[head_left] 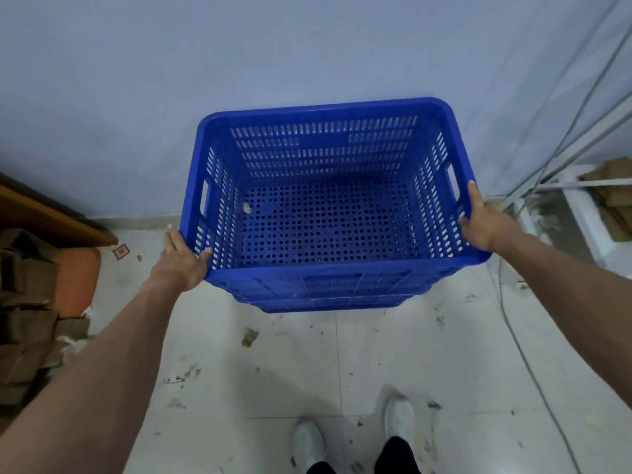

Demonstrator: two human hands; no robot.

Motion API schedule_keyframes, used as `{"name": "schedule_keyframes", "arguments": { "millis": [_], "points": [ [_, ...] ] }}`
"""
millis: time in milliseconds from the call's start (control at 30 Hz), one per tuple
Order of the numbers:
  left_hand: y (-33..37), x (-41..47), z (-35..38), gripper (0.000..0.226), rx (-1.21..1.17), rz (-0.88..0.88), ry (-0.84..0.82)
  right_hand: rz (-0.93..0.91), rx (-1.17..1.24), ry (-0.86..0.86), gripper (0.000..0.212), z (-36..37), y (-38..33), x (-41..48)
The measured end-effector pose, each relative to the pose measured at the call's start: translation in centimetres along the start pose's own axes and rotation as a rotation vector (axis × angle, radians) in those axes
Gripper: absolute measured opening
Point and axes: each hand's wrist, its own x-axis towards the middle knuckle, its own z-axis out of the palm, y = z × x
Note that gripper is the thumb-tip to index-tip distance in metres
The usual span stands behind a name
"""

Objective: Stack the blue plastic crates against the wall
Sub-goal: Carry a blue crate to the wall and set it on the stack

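Landmark is the blue perforated plastic crate [328, 200], the top one of a nested stack; rims of other blue crates [325, 295] show just under its near edge. The stack sits on the pale tiled floor [342, 371] with its far long side close to the light grey-blue wall [239, 63]; whether it touches the wall can't be told.

Left of the crate: flattened brown cardboard [24, 302], an orange rounded seat-like object [77, 282] and a brown wooden board edge [51, 213], all apart from it.

Left hand [179, 260] is clamped on the crate's near-left corner rim, thumb over the top edge, fingers along the outside, arm stretched forward and nearly straight.

The crate's long axis runs left-right, parallel to the wall. It is empty apart from a small pale scrap [246, 208] on its holed base. Handle slots on both short ends sit further toward the wall than either hand.

Right hand [478, 220] grips the right short-side rim, thumb on top, a little further toward the wall than the left hand, arm extended.

Right of the crate: grey cables [533, 186] and white framework [581, 206], near but clear.

Both hands are equally engaged. Judgement: the crate looks seated or nearly seated, so the next move is pressing it level and square to the wall.
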Motion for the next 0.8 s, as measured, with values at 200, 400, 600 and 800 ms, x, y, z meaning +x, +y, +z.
{"name": "schedule_keyframes", "arguments": {
  "millis": [200,400,600,800],
  "points": [
    [0.5,-4.8,-2.2,0.085,0.165,0.039,-0.091,-0.027,0.0,-0.115,0.078,-1.9,1.2,-6.3],
    [2.9,-11.8,-4.9,0.079,-0.026,0.127,-0.152,-0.001,0.067,-0.123,0.076,-2.5,0.5,-15.6],
    [6.9,-21.4,-6.2,0.055,-0.081,0.299,-0.221,-0.026,0.169,-0.177,0.072,-2.4,-0.7,-26.2],
    [8.9,-31.6,-2.9,0.039,-0.125,0.403,-0.356,-0.006,0.275,-0.168,0.068,-1.3,3.0,-34.9]
  ]
}}
